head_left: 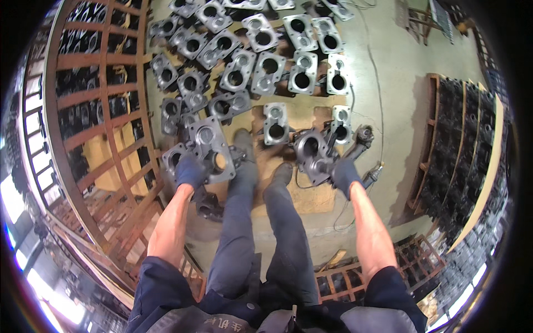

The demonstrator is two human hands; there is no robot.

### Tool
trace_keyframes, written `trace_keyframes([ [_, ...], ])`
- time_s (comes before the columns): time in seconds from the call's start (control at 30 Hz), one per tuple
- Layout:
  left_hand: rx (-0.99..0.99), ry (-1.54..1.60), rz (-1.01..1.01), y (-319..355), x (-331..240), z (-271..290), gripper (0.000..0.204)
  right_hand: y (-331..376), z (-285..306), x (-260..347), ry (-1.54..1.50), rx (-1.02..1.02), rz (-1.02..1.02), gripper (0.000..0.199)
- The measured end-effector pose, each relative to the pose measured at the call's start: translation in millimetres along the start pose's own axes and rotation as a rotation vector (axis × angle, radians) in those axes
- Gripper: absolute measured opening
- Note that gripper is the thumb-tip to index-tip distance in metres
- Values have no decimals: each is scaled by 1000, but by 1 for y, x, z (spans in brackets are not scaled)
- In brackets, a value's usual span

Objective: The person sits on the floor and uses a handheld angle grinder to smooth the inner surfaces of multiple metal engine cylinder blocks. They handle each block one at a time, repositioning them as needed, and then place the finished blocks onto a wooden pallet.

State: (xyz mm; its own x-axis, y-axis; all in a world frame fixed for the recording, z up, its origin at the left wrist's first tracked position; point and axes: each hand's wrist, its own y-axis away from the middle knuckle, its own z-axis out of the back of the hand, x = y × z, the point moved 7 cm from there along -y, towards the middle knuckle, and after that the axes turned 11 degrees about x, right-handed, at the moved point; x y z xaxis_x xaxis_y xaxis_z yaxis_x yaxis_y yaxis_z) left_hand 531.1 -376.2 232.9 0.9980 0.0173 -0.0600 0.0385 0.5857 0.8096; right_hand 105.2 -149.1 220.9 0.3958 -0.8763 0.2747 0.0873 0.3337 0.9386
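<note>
I stand on a flat board on the floor and look down at my legs and shoes. My left hand (190, 171), in a dark glove, grips the edge of a grey cast metal housing (211, 145) with round bores, held tilted at knee height. My right hand (345, 173), also gloved, holds a second grey housing (311, 152) by its flange, out to the right of my right shoe. Both castings hang above the board, apart from each other.
Several similar grey castings (266, 66) lie in rows on the floor ahead. A rusty metal cage (105, 139) full of dark parts stands at the left. A power tool with a cable (363, 139) lies at the right, beside racks of dark parts (461, 144).
</note>
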Motion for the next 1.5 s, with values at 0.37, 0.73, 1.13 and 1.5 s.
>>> trace_keyframes([
  [0.37, -47, 560, 157, -80, 35, -114, 49, -119, 50, 60, -98, 13, -27, 31],
  [0.73, -271, 548, 397, -99, 37, -157, 35, -146, 52, 75, 420, 11, 219, 39],
  [1.13, -95, 505, 307, -175, 2, -210, 47, -205, 82, 85, 932, -61, 33, 39],
  [1.5, -168, 780, 244, -186, -33, -211, 49, -186, 75, 4, 614, -381, 178, 39],
])
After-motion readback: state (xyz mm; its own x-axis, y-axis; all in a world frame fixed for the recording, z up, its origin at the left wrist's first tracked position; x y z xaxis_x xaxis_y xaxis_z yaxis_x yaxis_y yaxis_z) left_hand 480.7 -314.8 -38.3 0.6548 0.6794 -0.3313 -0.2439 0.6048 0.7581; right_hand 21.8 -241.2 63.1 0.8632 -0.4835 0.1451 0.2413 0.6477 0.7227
